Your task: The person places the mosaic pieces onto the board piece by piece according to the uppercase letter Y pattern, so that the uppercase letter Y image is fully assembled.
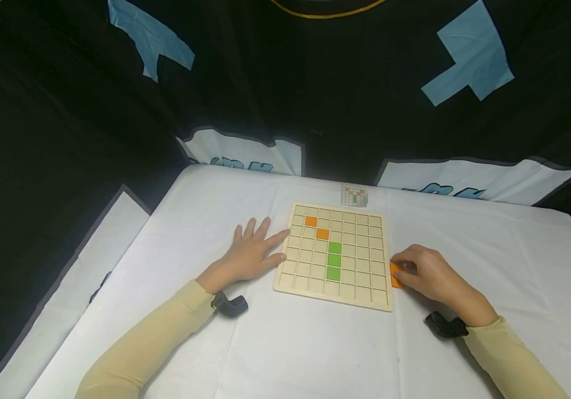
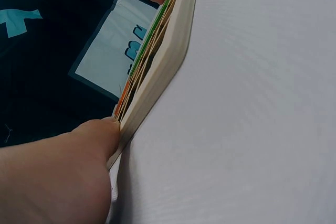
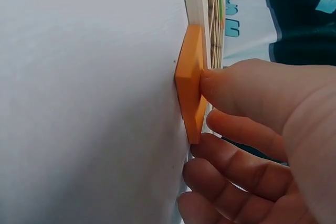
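A square wooden grid board [image 1: 360,285] lies on the white table. Two orange tiles, one of them an orange tile [image 1: 311,221] near the upper left corner, step diagonally towards a column of three green tiles, among them a middle green tile [image 1: 334,260]. My left hand [image 1: 252,255] is spread flat, its thumb and index fingertip at the board's left edge. Beside the board's right edge, my right hand [image 1: 427,271] pinches a loose orange square tile [image 3: 189,77]. The thumb presses on its face, and the other fingers curl at its far side, partly hidden.
A small printed card [image 1: 354,195] with a coloured grid pattern lies behind the board, near the table's back edge. The white cloth [image 1: 305,354] covers the table. Black curtains [image 1: 285,83] with blue and white patches hang behind it.
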`<state>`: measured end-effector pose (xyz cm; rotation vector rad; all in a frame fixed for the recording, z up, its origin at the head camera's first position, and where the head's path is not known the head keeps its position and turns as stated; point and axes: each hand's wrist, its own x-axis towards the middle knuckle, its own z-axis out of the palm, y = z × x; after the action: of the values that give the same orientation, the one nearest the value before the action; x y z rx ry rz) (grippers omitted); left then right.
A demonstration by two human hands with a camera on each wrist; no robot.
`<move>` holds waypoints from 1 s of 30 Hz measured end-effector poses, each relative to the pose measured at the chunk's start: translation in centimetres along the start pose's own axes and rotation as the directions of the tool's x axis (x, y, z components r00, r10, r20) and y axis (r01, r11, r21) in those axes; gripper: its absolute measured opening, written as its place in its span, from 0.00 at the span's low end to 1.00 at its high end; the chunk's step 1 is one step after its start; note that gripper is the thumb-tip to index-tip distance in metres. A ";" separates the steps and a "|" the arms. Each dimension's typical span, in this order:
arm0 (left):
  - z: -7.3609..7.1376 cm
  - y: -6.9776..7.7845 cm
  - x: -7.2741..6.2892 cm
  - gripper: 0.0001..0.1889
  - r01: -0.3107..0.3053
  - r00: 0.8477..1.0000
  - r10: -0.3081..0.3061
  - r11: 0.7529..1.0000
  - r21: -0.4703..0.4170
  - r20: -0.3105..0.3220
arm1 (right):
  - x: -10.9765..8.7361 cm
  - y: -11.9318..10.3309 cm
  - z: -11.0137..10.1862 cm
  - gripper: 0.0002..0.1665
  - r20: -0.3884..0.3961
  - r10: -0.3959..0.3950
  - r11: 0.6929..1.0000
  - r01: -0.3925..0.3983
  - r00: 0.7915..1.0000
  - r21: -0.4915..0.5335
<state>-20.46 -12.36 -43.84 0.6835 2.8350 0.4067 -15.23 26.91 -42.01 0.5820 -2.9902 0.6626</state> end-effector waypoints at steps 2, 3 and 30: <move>0.0 0.0 0.0 0.33 -0.002 1.000 0.002 1.000 0.002 -0.002 | 0.0 0.0 0.1 0.13 -0.001 0.005 1.000 -0.005 1.000 -0.001; 0.0 0.0 0.0 0.33 -0.003 1.000 0.003 1.000 0.002 -0.003 | 0.0 0.0 0.1 0.13 0.000 0.008 1.000 -0.008 1.000 -0.002; 0.0 -0.1 0.0 0.33 -0.010 1.000 0.010 1.000 0.002 -0.006 | 0.0 0.1 0.0 0.15 -0.008 0.017 1.000 -0.017 1.000 0.005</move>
<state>-20.46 -12.45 -43.85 0.6988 2.8392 0.4088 -15.27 27.06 -42.04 0.5537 -2.9907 0.6716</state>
